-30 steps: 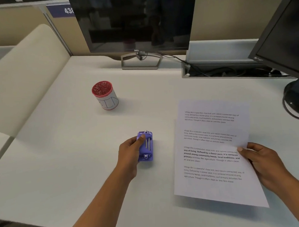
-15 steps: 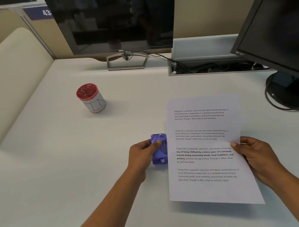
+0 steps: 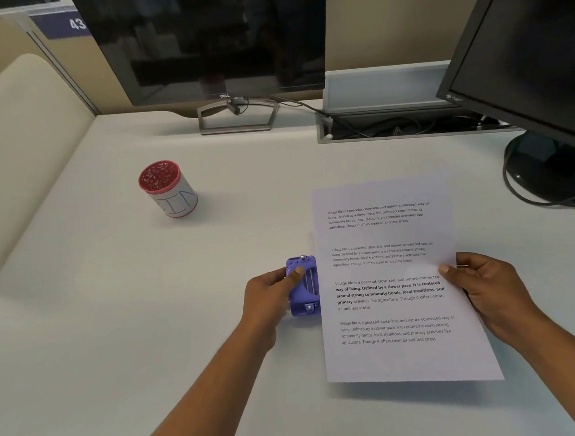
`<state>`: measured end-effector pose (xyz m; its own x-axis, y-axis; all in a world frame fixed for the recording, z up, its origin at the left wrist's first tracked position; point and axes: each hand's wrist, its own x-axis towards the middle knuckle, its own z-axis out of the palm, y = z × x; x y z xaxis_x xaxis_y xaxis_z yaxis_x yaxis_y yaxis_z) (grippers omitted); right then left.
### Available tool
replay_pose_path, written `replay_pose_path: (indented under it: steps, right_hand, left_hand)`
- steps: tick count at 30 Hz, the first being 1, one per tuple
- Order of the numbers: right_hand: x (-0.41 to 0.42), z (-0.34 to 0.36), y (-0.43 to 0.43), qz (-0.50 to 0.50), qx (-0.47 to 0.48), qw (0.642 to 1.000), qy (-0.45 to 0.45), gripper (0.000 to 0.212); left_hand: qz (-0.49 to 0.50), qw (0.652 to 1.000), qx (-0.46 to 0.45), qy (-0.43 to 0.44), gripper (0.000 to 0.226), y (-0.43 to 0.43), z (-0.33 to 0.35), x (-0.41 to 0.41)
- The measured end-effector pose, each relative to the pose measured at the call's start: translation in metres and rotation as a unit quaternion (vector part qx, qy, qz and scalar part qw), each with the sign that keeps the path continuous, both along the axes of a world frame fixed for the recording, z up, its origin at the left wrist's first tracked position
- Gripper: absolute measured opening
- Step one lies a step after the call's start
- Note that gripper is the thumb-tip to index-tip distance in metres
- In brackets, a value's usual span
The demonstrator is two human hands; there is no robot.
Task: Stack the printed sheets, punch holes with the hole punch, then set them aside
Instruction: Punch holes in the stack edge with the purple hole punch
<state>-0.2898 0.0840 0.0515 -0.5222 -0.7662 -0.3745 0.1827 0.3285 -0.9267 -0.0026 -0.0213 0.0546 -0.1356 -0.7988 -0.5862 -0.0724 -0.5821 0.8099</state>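
A plain white desk (image 3: pixel 119 324) is what everything's parked on. A red-rimmed cup (image 3: pixel 168 189) is stood toward the left, a purple hole punch (image 3: pixel 303 287) is set near the middle, with printed sheets (image 3: pixel 394 279) right beside it. Two monitor stands (image 3: pixel 239 117) (image 3: pixel 541 170) are planted along the back and right.

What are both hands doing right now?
Left hand: closed on the hole punch.
Right hand: closed on the sheets.

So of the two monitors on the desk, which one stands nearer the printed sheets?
The monitor at the right edge, on the round black base. Its base sits just past the sheets' far right corner; the Dell monitor stands further back.
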Motion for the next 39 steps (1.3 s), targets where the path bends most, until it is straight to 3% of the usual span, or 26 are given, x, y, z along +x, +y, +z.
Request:
replay_pose_path:
  steps: [28,39]
  right_hand:
    - [-0.002,-0.021,-0.004,0.013,0.017,0.999,0.028,0.018]
    - [0.008,-0.027,-0.016,0.034,0.029,0.999,0.014,0.015]
  left_hand:
    - [-0.023,1.000,-0.006,0.020,0.011,-0.002,-0.010,-0.002]
    - [-0.046,0.998,-0.037,-0.031,0.014,-0.014,-0.017,-0.006]
